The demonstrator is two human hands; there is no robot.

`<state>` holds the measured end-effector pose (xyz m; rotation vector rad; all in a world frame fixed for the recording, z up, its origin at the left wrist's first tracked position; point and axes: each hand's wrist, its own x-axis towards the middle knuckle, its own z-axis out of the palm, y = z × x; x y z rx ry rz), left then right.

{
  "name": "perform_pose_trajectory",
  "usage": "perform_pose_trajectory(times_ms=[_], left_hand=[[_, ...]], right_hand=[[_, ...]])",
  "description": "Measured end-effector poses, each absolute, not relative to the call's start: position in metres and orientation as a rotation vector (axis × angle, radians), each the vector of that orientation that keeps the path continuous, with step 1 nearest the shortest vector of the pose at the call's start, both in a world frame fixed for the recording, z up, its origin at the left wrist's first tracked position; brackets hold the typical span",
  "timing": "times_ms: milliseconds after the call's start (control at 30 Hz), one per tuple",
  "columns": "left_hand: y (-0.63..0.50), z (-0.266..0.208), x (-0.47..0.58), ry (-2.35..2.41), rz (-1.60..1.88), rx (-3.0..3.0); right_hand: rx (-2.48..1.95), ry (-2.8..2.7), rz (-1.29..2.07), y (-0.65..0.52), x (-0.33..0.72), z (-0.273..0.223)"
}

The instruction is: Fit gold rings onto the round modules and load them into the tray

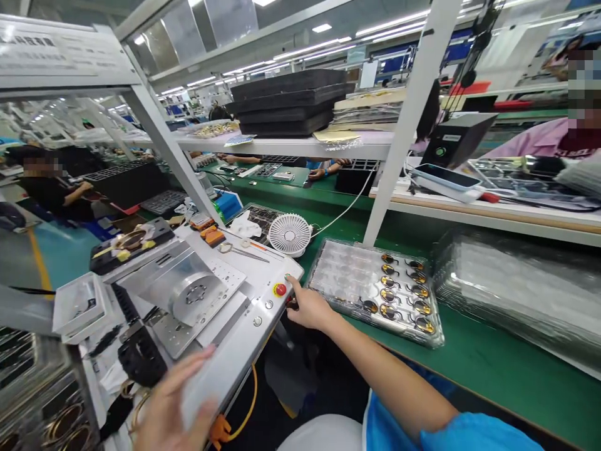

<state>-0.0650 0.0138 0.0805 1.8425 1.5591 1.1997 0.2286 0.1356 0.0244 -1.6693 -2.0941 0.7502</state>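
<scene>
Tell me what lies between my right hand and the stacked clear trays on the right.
Between your right hand and the stacked trays, the head view shows a clear tray of round black-and-gold parts on the green bench.

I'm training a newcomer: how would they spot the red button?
Find the white machine left of the green bench. On its edge, beside the right hand, sits the red button, ringed in yellow. Its colour sets it apart from two silver buttons nearby.
</scene>
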Motion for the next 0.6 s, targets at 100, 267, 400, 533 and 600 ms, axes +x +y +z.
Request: perform_pose_trajectory(times_ms=[100,267,400,533,600], left_hand=[[-0.003,0.03,-0.005,1.443,1.177,1.251],[-0.012,0.0,0.048,1.142,1.201,0.795],[-0.013,-0.002,0.047,0.964,1.141,0.689],[-0.011,-0.004,0.043,0.952,1.024,0.714],[-0.012,-0.007,0.042,0.992,1.034,0.725]], right_hand=[[-1.556,-2.05,0.845,0.127,0.238,0.032],[-0.838,-1.793,1.2,0.066,0.229,0.007],[-0.818,-1.7,1.055,0.033,0.219,-0.015],[-0.873,-1.794,1.0,0.024,0.221,-0.015],[-0.868,-1.903,0.974,0.022,0.224,-0.009]])
